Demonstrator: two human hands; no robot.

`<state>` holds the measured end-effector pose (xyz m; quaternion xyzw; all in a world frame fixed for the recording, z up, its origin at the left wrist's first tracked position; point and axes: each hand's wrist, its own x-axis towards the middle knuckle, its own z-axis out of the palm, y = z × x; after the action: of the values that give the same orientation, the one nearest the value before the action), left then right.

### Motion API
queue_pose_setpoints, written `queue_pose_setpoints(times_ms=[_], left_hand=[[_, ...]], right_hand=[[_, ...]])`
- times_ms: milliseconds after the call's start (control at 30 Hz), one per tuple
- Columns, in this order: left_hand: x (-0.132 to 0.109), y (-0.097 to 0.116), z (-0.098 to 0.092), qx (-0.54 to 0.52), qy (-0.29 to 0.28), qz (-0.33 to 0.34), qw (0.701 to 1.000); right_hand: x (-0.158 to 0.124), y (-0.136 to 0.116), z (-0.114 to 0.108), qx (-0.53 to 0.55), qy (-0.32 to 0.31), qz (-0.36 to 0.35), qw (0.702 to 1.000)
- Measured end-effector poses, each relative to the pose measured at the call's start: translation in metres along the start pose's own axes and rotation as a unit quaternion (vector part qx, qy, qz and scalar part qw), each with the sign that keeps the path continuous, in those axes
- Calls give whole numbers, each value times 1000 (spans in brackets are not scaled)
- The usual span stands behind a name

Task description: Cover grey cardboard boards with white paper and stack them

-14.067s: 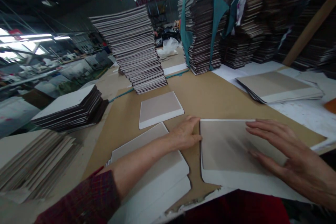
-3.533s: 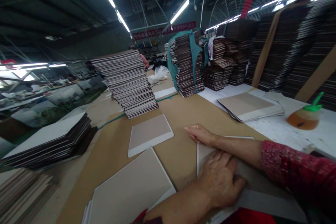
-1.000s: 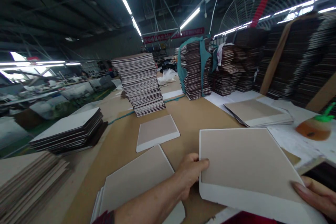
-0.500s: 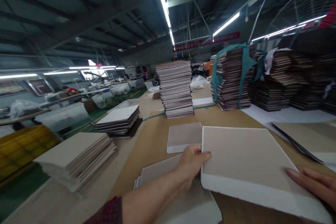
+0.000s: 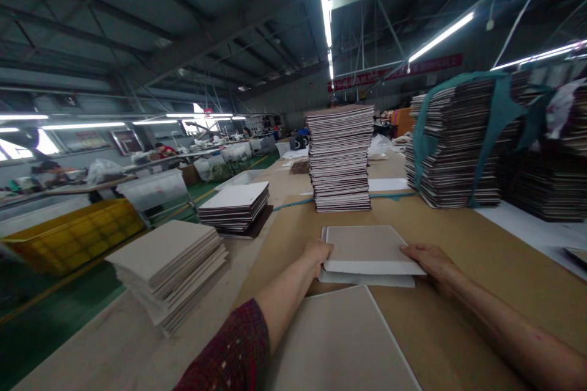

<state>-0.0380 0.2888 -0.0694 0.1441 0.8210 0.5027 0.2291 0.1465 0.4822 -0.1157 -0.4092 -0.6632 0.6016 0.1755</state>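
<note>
A flat beige panel with white edges [image 5: 367,247] is held level by its two sides in front of me. My left hand [image 5: 318,255] grips its left edge, fingers mostly hidden beneath. On the opposite side my right hand [image 5: 424,259] pinches the right edge, thumb on top. Just below the held panel lies another pale panel [image 5: 367,279], mostly covered by it; whether the two touch I cannot tell. Nearer to me, a larger beige panel [image 5: 339,342] rests on the brown-covered table [image 5: 458,330], partly behind my left forearm.
Left of my arm stands a stack of beige boards [image 5: 169,250], with a shorter white-topped stack [image 5: 236,204] behind it. A tall board stack [image 5: 342,159] rises ahead. To its right is a bundle tied with teal cloth [image 5: 458,140]. A yellow bin [image 5: 73,235] stands beyond the table's left side.
Both hands have moved forward with the panel, which now lies over the smaller panel farther off. My view has turned left, so the stacks appear farther right.
</note>
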Motion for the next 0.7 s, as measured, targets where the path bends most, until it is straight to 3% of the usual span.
queue_pose_setpoints(times_ms=[200, 333, 433, 567, 700], left_hand=[[3, -12, 0, 55, 0, 6, 998], [-13, -10, -4, 92, 7, 41, 995], [-42, -15, -13, 151, 22, 96, 984], [-95, -28, -31, 236, -32, 187, 953], [-134, -39, -50, 303, -57, 216, 927]], right_hand=[[-6, 1, 1, 35, 7, 20, 999], [-14, -4, 6, 82, -2, 34, 996], [-18, -10, 3, 140, 2, 43, 989], [-22, -18, -12, 210, 34, 15, 977], [-32, -22, -31, 208, 56, -28, 976]])
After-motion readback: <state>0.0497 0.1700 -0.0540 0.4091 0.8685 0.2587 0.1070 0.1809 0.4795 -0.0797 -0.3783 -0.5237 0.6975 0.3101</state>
